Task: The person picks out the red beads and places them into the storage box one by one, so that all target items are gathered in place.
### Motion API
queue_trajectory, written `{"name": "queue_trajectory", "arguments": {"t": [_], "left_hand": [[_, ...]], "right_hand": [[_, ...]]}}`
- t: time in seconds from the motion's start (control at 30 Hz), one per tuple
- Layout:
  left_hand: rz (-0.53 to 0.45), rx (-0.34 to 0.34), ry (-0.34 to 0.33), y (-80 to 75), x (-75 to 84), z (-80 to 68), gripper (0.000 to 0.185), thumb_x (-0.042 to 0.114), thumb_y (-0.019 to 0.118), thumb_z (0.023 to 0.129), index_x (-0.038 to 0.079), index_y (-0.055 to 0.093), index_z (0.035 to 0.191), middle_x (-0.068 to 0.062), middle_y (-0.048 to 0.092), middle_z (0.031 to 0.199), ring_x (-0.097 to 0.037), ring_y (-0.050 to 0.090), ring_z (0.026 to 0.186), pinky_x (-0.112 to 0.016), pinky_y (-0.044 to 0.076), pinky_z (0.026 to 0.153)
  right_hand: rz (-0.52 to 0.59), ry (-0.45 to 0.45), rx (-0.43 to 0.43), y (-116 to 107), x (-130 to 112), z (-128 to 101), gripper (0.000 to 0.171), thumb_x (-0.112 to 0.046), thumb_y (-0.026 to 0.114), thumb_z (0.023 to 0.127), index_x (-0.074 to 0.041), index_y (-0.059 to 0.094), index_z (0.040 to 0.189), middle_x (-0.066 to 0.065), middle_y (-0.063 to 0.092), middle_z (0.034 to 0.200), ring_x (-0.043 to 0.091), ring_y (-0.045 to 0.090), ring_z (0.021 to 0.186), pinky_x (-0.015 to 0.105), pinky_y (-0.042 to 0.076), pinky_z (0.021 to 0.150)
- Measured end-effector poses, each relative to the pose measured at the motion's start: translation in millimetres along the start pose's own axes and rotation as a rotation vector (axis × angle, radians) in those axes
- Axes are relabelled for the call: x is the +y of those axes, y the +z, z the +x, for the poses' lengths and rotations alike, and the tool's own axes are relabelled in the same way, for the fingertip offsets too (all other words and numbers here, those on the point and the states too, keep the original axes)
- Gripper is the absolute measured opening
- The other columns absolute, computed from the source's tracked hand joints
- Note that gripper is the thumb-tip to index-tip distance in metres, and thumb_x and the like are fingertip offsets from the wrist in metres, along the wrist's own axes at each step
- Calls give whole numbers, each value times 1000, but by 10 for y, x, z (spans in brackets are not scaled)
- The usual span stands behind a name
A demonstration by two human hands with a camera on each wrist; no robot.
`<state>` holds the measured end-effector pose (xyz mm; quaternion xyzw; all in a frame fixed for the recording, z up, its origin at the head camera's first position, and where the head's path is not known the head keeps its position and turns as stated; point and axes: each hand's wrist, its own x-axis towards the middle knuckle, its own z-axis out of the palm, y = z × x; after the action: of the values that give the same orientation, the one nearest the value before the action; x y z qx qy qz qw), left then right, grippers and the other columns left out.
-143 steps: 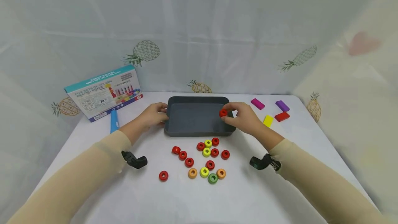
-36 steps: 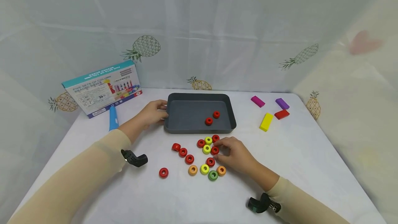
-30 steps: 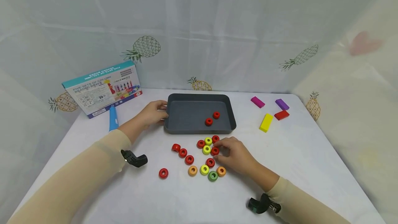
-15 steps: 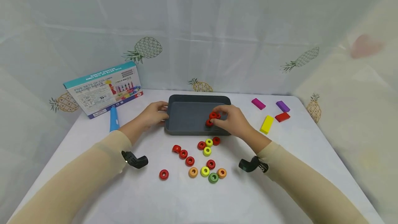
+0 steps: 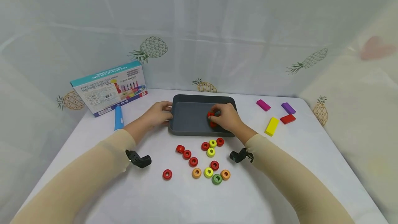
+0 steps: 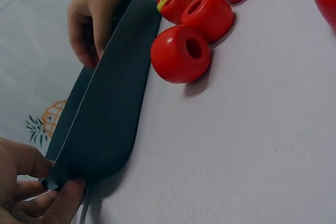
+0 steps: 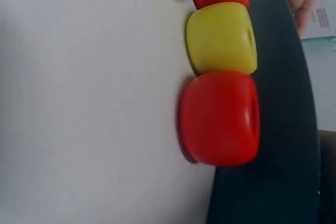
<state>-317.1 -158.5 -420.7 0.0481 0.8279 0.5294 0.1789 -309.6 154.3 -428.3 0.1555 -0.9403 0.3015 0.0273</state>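
right hand [image 5: 228,118]: inside the dark tray [image 5: 189,127], over its right part; fingers curled round a red bead [image 5: 211,114] at the fingertips; a second red bead [image 5: 212,124] lies just below, touching or nearly touching the hand; whether the grip has already slackened cannot be told
left hand [image 5: 160,113]: on the tray's left rim, thumb and fingers pinching the wall; left wrist view shows fingers [image 6: 63,203] clamped on the near corner
tray: near the middle of the white table [image 5: 280,168], long side facing the person; left wrist view shows its outer wall [image 6: 113,114] edge-on
loose beads: cluster on the table in front of the tray; red, yellow, orange, one green bead [image 5: 216,179]; one red bead apart to the left [image 5: 167,174]; right wrist view shows a red bead [image 7: 220,119] touching a yellow bead [image 7: 223,38] just beside the tray wall
step in hand (judged): setting the held red bead down on the tray floor
how to do it well (judged): lower to the floor before letting go so it does not roll; set it flat, hole up, beside the other bead, not on it; keep the left hand's pinch firm so the tray does not slide; lift the fingers straight up, clear of the near rim
other things: toy box [image 5: 109,87] back left; blue pen [image 5: 118,122] beside it; coloured blocks [image 5: 272,126] back right
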Motion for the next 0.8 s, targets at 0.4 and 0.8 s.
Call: {"name": "queue_trajectory", "arguments": {"t": [0.4, 0.8], "left_hand": [[4, 0, -15, -7, 17, 31, 67, 1, 59, 94, 3, 34, 156, -21, 48, 146, -34, 60, 120, -39, 61, 89], [20, 1, -44, 33, 70, 21, 64, 1, 57, 95, 3, 34, 156, -21, 46, 147, -34, 58, 122, -41, 60, 91]], "right_hand": [[122, 65, 13, -418, -45, -742, 39, -34, 80, 88, -14, 73, 120, 5, 71, 116, 29, 57, 106, 38, 53, 83], [243, 41, -23, -115, 78, -1294, 35, -23, 83, 85, -13, 73, 117, -3, 74, 109, 16, 64, 101, 31, 58, 87]]}}
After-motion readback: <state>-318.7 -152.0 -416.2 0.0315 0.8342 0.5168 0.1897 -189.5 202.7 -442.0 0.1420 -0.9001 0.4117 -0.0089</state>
